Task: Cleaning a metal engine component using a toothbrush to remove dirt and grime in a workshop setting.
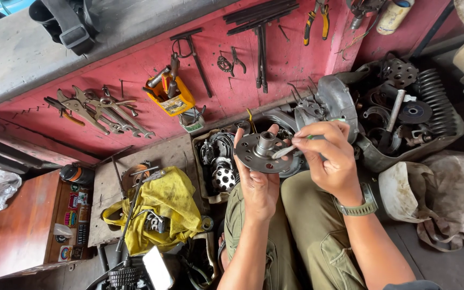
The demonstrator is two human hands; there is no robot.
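Left hand (259, 182) grips a round, holed metal hub (263, 153); right hand (328, 158) pinches a bristled toothbrush (291, 149) against it.

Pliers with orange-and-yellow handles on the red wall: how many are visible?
1. The orange-and-yellow pliers hang at the top of the red wall, above the right hand. Others may be hidden among other tools.

Grey metal disc (262, 153) with hub; white-bristled brush (285, 151); red painted wall (135, 70); yellow cloth (165, 209); yellow tool holder (173, 99); olive-green trousers (318, 225); green wristwatch (358, 207); black-and-white perforated part (224, 178); orange-handled pliers (316, 19).
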